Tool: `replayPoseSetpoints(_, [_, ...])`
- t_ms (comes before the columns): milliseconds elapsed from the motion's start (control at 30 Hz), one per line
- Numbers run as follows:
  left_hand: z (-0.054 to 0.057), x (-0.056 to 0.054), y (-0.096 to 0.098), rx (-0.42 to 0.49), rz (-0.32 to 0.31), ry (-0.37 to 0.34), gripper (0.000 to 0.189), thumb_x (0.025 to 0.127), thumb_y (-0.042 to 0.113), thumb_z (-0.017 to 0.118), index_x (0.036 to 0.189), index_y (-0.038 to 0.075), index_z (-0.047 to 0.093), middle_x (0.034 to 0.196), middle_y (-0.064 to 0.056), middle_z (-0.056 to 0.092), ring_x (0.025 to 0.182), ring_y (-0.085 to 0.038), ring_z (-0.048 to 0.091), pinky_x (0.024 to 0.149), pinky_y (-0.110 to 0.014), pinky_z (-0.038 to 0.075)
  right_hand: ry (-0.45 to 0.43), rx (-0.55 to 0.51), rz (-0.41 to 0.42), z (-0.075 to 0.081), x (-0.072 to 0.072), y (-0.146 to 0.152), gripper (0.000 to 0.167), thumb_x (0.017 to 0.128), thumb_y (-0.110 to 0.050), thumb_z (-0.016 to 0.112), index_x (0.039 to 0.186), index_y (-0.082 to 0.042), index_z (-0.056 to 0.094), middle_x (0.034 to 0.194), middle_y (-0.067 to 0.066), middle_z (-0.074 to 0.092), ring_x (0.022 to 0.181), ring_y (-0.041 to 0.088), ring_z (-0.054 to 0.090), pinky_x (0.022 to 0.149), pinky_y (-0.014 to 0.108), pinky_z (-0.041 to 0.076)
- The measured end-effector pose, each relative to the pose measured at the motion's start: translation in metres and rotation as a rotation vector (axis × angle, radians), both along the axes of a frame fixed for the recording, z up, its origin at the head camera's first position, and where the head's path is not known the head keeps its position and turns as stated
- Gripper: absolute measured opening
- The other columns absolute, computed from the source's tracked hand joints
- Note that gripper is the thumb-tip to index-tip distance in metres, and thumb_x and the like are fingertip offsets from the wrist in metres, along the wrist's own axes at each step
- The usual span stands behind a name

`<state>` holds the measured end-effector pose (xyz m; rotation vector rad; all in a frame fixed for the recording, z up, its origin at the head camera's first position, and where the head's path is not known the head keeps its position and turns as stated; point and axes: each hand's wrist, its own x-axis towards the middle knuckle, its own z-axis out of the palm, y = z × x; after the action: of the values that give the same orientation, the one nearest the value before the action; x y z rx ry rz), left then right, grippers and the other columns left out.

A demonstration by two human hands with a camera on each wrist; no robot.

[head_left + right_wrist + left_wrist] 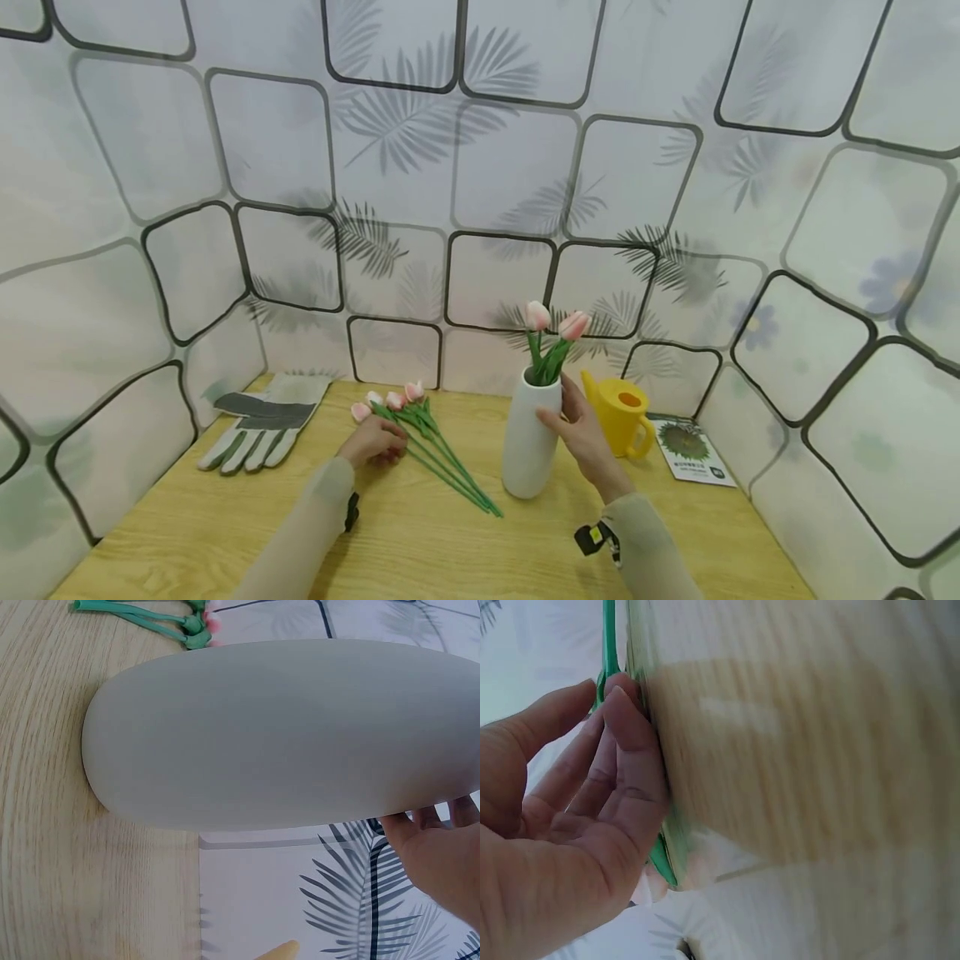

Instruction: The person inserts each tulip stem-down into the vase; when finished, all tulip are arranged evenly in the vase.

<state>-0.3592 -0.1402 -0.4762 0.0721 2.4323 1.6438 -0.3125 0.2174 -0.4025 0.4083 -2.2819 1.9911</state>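
Observation:
A tall white vase (531, 442) stands upright on the table, with two pink tulips (553, 333) in its mouth. My right hand (581, 429) grips the vase on its right side near the top, thumb across the front and fingers behind. The right wrist view shows the pale vase wall (270, 735) and my right hand (439, 851) against it. Several pink artificial tulips (438, 446) lie on the table left of the vase. Among their flower ends, my left hand (375, 442) pinches a green tulip stem (610, 637) between thumb and fingers, low over the wood.
A yellow watering can (618, 417) stands just right of the vase, close behind my right hand. Beyond it lies a seed packet (692, 452) with a flower picture. Grey-and-white work gloves (270, 421) lie at the back left. Patterned walls (397, 354) enclose the wooden table (427, 550).

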Motion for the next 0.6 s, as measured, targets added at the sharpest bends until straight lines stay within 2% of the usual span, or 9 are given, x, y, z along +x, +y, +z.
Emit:
replayPoseSetpoints(167, [-0.003, 0.0, 0.0, 0.001, 0.094, 0.037, 0.016, 0.089, 0.006, 0.07, 0.095, -0.009, 0.07, 0.073, -0.015, 0.071, 0.057, -0.016, 0.066, 0.055, -0.03, 0.058, -0.002, -0.013, -0.001, 0.0, 0.001, -0.002, 0.078, 0.094, -0.016, 0.067, 0.157, -0.017, 0.022, 0.156, 0.012, 0.036, 0.142, 0.032, 0.038, 0.118, 0.054, 0.027])
replayPoseSetpoints(300, [-0.001, -0.002, 0.0, 0.097, 0.181, 0.047, 0.016, 0.087, 0.004, 0.072, 0.094, -0.009, 0.069, 0.071, -0.017, 0.07, 0.053, -0.016, 0.064, 0.053, -0.03, 0.057, 0.007, -0.011, 0.002, 0.001, 0.002, -0.002, 0.077, 0.094, -0.016, 0.067, 0.157, -0.017, 0.022, 0.156, 0.012, 0.036, 0.141, 0.032, 0.038, 0.118, 0.055, 0.028])
replayPoseSetpoints(400, [0.004, -0.003, -0.001, 0.18, 0.237, 0.056, 0.017, 0.087, 0.002, 0.071, 0.097, -0.011, 0.066, 0.078, -0.021, 0.07, 0.056, -0.015, 0.065, 0.055, -0.03, 0.059, 0.007, -0.011, 0.002, 0.001, 0.002, -0.001, 0.077, 0.094, -0.017, 0.067, 0.157, -0.017, 0.022, 0.156, 0.012, 0.036, 0.141, 0.032, 0.038, 0.118, 0.055, 0.028])
replayPoseSetpoints(600, [0.013, -0.003, 0.0, 0.284, 0.353, 0.134, 0.025, 0.087, 0.002, 0.071, 0.107, -0.011, 0.064, 0.088, -0.02, 0.07, 0.06, -0.014, 0.068, 0.06, -0.029, 0.061, 0.002, -0.016, 0.001, 0.002, 0.002, -0.002, 0.078, 0.094, -0.016, 0.067, 0.157, -0.017, 0.021, 0.156, 0.012, 0.036, 0.142, 0.032, 0.038, 0.118, 0.055, 0.027])
